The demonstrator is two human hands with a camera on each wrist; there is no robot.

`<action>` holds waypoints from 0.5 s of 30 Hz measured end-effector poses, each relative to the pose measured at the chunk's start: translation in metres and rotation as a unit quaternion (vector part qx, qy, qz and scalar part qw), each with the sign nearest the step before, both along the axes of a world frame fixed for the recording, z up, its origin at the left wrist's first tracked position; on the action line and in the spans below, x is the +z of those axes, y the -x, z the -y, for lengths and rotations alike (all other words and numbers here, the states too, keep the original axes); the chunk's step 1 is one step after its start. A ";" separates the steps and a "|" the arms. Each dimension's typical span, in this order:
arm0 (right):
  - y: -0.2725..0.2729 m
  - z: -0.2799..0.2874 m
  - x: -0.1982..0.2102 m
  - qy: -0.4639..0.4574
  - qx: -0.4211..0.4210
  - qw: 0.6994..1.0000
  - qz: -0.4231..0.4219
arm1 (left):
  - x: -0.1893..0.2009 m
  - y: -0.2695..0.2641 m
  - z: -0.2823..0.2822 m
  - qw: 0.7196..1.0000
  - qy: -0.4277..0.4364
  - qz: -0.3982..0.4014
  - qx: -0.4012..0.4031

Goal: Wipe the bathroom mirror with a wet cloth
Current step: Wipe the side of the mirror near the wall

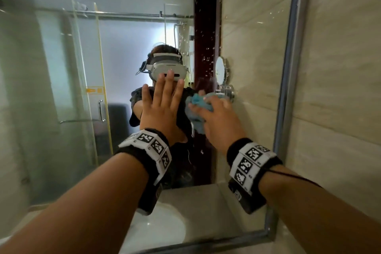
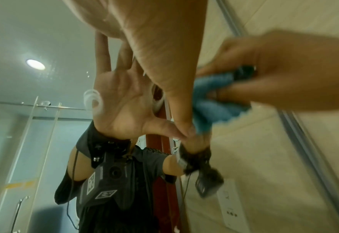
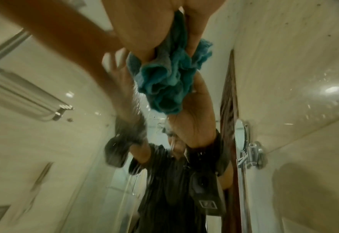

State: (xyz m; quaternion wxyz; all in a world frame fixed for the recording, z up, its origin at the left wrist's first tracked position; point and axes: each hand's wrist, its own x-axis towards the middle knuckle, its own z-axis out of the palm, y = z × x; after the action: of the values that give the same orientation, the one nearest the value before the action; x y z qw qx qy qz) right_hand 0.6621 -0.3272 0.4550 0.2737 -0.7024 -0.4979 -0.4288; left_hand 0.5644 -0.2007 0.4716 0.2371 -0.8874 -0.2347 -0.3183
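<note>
The bathroom mirror (image 1: 61, 88) fills the head view, with water drops (image 1: 206, 53) speckled over its upper middle. My left hand (image 1: 165, 101) lies flat on the glass with fingers straight and spread, and it holds nothing. Just to its right, my right hand (image 1: 218, 117) grips a bunched blue cloth (image 1: 196, 107) and presses it against the glass. The left wrist view shows my left hand (image 2: 154, 39) meeting its reflection, with the blurred cloth (image 2: 214, 102) beside it. In the right wrist view the cloth (image 3: 168, 75) bulges out of my right hand (image 3: 154, 23).
A metal frame (image 1: 288, 88) borders the mirror on the right and along the bottom. Glossy beige wall tiles (image 1: 340, 88) lie beyond it. The reflection shows a glass shower door (image 1: 82, 88), a dark door, a round wall mirror (image 1: 220, 70) on a chrome bracket and a white basin (image 1: 160, 227).
</note>
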 end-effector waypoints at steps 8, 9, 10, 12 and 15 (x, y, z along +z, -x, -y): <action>0.009 -0.013 -0.007 -0.020 -0.001 1.000 0.001 | -0.006 -0.007 -0.003 1.000 0.005 0.020 -0.003; 0.010 -0.011 -0.017 0.022 0.000 0.999 0.035 | -0.006 -0.007 -0.003 1.000 0.006 0.022 -0.009; 0.007 -0.009 -0.017 0.046 -0.001 0.997 0.063 | -0.006 -0.007 -0.004 1.000 0.006 0.023 -0.010; 0.000 -0.005 0.006 0.031 -0.007 0.999 0.038 | -0.005 -0.007 -0.003 1.000 0.010 0.021 -0.005; -0.017 -0.004 0.041 -0.128 -0.046 0.989 -0.053 | -0.005 -0.008 -0.002 1.000 0.020 0.013 -0.001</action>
State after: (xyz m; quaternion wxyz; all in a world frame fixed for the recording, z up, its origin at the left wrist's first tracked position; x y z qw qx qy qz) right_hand 0.6791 -0.3233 0.4961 0.3670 -0.7058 -0.3909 -0.4630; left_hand 0.5726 -0.1985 0.4666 0.2161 -0.8879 -0.2434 -0.3252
